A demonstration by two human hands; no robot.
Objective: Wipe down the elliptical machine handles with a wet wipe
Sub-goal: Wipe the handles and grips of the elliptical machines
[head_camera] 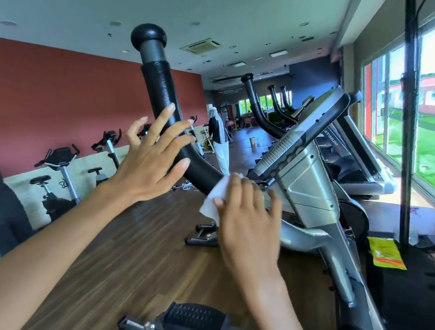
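Closest to the camera, bottom middle of the frame, was a black ribbed pedal [196,318] on its metal arm, sitting over the wood floor [127,250]. Both bare forearms reached up from the lower corners.

The right hand [247,220] was a bit right of centre, fingers curled over the bar and the thumb pinning a white wet wipe [212,202] against the lower end of the handle [161,83], right where the black grip runs down toward the silver frame [309,184]. Part of the wipe hung loose under the thumb.

The left hand [152,160] was up and to the left of it, fingers spread apart and pretty much straight, laid across the same black grip higher up. It wasn't wrapped around anything. Honestly couldn't tell if the fingers were actually touching the bar or just held in front of it.

The handle curved up to a round black knob in the upper middle. The tilted console [308,133] sat right of centre. Off at the right edge a yellow packet [388,254] lay on a black surface.

Further back, exercise bikes [61,164] lined the red wall [52,89] on the left, more ellipticals and a treadmill [352,162] ran along the windows [433,112] on the right, and a person [218,139] stood way down the room, middle of the frame.
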